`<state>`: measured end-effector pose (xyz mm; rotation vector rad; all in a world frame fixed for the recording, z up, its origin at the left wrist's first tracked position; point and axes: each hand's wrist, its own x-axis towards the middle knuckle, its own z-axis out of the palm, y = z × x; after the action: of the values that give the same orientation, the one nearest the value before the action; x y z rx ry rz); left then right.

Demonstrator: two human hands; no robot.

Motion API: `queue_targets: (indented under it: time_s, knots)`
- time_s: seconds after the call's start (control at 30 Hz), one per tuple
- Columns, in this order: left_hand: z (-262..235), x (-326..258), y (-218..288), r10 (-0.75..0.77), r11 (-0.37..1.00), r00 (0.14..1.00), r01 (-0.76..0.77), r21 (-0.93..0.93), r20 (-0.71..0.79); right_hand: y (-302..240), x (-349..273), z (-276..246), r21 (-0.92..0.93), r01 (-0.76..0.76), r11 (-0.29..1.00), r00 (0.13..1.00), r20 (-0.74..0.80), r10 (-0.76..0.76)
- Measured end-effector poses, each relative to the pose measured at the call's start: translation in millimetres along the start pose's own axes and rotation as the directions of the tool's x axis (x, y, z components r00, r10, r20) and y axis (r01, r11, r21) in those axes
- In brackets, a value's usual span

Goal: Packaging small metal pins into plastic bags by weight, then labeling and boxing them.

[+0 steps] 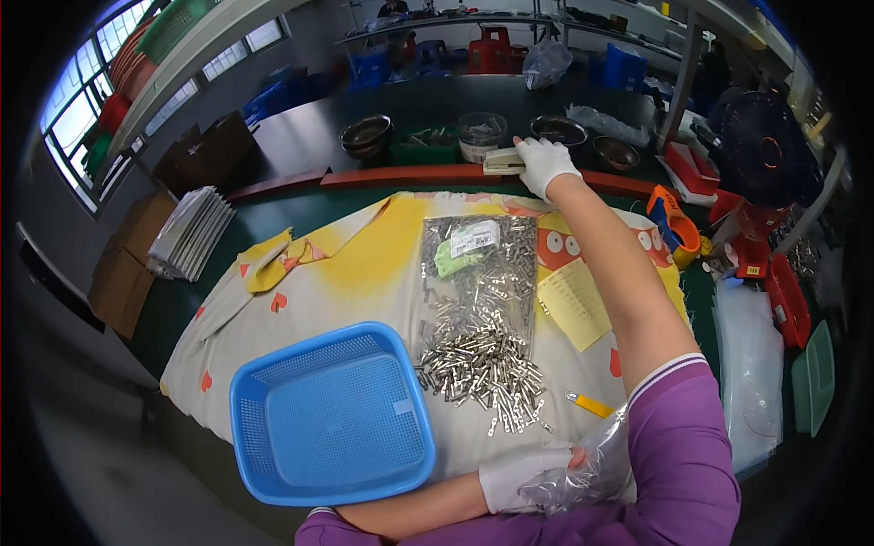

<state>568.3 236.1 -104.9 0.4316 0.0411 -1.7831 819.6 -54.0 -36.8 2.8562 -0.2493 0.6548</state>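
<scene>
My right hand (544, 165), in a white glove, reaches far forward and rests on a small beige box-like thing (503, 161) on the red ledge (401, 176) at the back of the table. My left hand (521, 478), also gloved, lies near my body and grips a crumpled clear plastic bag (592, 473). A heap of small silver metal parts (482, 350) lies on a clear bag (478, 259) in the middle of the patterned cloth (364, 264). A blue mesh basket (332, 414), with nothing in it, sits left of the heap.
A yellow paper sheet (575, 300) and a yellow strip (590, 404) lie right of the heap. Metal bowls (366, 135) and a clear tub (481, 134) stand behind the ledge. Red boxes (785, 296), an orange tape holder (675, 227) and clear bags (751, 364) crowd the right. A stack of grey bags (189, 232) lies left.
</scene>
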Motion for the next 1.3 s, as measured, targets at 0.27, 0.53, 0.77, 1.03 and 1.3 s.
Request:
queue_targets:
  time_s: [0.27, 0.53, 0.77, 1.03, 1.3]
  knots:
    - [2.8, -2.1, 6.2, -0.037, 0.996, 0.999, 0.040, 0.080, -0.040, -14.7, -22.8, -4.9, 0.066, -0.121, 0.990, 0.979, 0.175, 0.108]
    - [11.8, -15.0, 2.8, -0.003, 0.985, 0.988, 0.030, 0.172, -0.152, 5.0, -122.1, -135.7, 0.484, -0.260, 0.835, 0.954, -0.003, 0.298]
    - [14.0, -18.1, 22.9, 0.065, 0.911, 0.985, 0.008, 0.413, -0.162, 32.7, -323.4, -214.6, 0.578, -0.569, 0.585, 0.808, 0.260, 0.529]
    - [63.3, -21.9, 21.4, 0.549, 0.429, 0.834, -0.335, 0.839, 0.052, -7.3, -378.6, -212.6, 0.189, -0.785, 0.590, 0.580, 0.557, 0.594]
    - [122.9, -42.4, 12.0, 0.614, -0.019, 0.789, 0.010, 1.000, 0.004, -13.1, -382.4, -212.3, 0.825, -0.142, 0.547, 0.990, 0.134, 0.055]
